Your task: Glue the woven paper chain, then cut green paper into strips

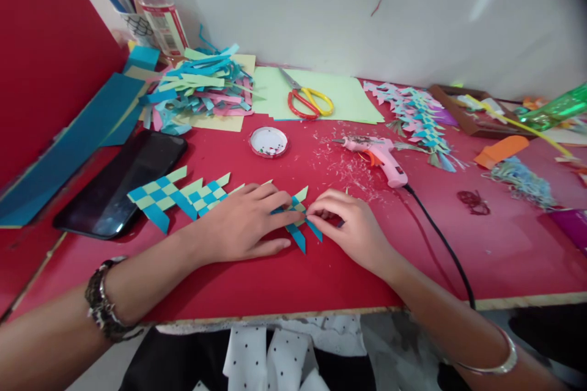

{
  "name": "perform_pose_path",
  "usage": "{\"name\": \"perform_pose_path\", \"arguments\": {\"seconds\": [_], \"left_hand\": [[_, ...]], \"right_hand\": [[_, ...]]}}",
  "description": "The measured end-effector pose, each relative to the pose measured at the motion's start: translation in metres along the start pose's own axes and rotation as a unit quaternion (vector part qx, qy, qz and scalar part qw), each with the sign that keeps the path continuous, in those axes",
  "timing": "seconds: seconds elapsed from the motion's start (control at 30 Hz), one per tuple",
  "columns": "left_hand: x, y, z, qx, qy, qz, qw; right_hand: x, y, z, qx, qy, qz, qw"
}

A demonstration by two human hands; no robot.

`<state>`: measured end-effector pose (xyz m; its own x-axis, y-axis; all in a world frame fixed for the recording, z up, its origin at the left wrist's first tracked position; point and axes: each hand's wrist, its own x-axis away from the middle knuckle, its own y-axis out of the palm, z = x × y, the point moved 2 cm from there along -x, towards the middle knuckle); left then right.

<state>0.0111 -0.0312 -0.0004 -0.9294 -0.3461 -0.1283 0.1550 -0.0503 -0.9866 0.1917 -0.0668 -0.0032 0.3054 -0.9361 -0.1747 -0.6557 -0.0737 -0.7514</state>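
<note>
A row of woven blue and light-green paper pieces (158,197), fish-like with pointed ends, lies across the red table in front of me. My left hand (245,220) rests palm down over the middle of the row, its fingers stretched out and slightly spread on the paper. At the right end of the row, my right hand (348,223) has thumb and forefinger pinched together at the edge of a woven paper piece (298,237). Much of that piece is hidden under both hands, as are the right hand's other fingertips.
Beyond my hands lie a pink glue gun (378,156) with a black cord, a white lid (269,142) holding tiny bits, and scissors (309,101) on green paper. A phone (121,186) and a heap of paper strips (197,88) are at the left. A woven paper garland (422,119) lies right.
</note>
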Motion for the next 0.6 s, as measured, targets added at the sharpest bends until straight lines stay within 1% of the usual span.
{"name": "perform_pose_path", "arguments": {"seconds": [0.17,0.3,0.47,0.6], "left_hand": [[-0.0015,0.0001,0.0001,0.019,-0.003,-0.014,1.000],[-0.0015,0.0000,0.0003,0.020,-0.003,-0.016,1.000],[-0.0004,-0.0006,0.0000,0.010,0.001,-0.008,1.000],[-0.0007,-0.0007,-0.0003,-0.002,0.005,0.000,1.000]], "right_hand": [[0.0011,0.0016,0.0006,0.030,-0.042,0.002,0.999],[0.0025,0.0013,0.0011,0.034,-0.056,0.016,0.998],[0.0044,-0.0020,0.0006,0.032,-0.050,0.022,0.998],[0.0068,-0.0057,0.0024,0.028,-0.036,0.047,0.998]]}}
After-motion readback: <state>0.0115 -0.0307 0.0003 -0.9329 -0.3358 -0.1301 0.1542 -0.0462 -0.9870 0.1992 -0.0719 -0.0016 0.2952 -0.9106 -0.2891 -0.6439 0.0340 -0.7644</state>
